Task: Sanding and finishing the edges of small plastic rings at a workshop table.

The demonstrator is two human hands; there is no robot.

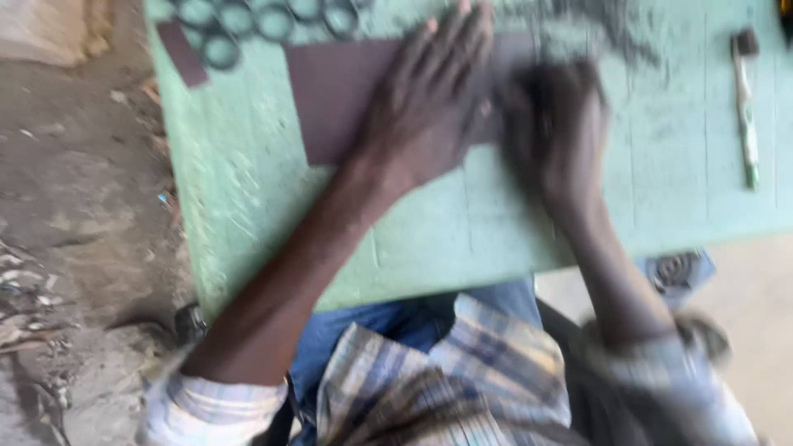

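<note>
The green worktop (462,223) fills most of the view, its paint scuffed and dusted with dark grit toward one o'clock. On it lies a dark maroon sheet (339,91), flat, its long axis running from nine to three across the worktop, so it sits straight ahead of the person at twelve o'clock.

The left hand (425,103) rests on the sheet's middle, fingers spread and pointing to twelve, palm pressed down flat on it. The right hand (552,124) sits just beside it at three o'clock, over the sheet's right end; it is blurred, looks bunched rather than spread, and I cannot tell whether it pinches anything. Both hands touch the sheet, the left one covering more of it, the right one nearer the edge.

At eleven o'clock, past the sheet's far left corner, lies a cluster of dark rings (264,21), with a small maroon strip (183,54) beside them. A pale brush (747,107) lies well apart at two o'clock, its handle pointing toward six.
</note>
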